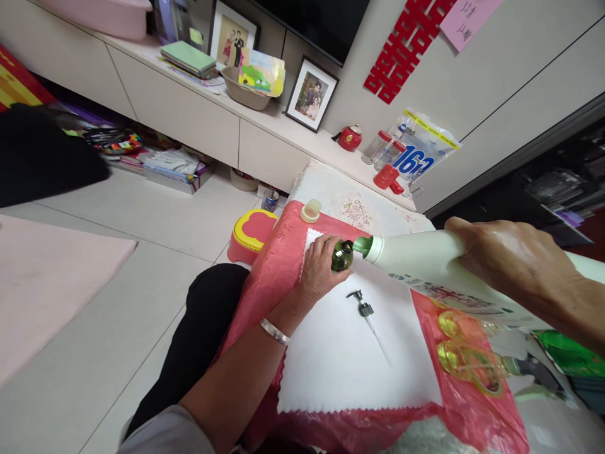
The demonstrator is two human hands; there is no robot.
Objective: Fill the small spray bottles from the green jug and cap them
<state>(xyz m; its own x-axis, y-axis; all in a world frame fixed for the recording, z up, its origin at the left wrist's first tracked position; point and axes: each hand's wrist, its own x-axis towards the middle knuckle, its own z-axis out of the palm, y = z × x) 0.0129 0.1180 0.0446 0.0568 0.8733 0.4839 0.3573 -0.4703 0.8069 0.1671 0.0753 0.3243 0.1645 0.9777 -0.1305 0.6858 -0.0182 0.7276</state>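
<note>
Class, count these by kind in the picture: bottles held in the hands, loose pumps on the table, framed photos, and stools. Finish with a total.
Held bottles: 2 (small green bottle, large pale bottle)
Loose pump: 1
Framed photos: 2 (left photo, right photo)
Stool: 1
Total: 6

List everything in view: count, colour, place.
Cover: one, red, centre
Sheet: one, white, on cover
Small bottle: one, green, sheet's far end
Large bottle: one, pale green, tilted at small bottle
Pump: one, dark, on sheet
Cap: one, cream, cover's far edge
Containers: at least two, yellow, sheet's right
Stool: one, red-yellow, left of cover
Cabinet: one, pale, far wall
Photo frames: two, black, on cabinet
Screen: one, black, upper wall
Cutout: one, red, beside screen
Clutter: uncounted, mixed, cabinet and floor
Left hand: one, bare, on small bottle
Right hand: one, bare, on large bottle
</note>
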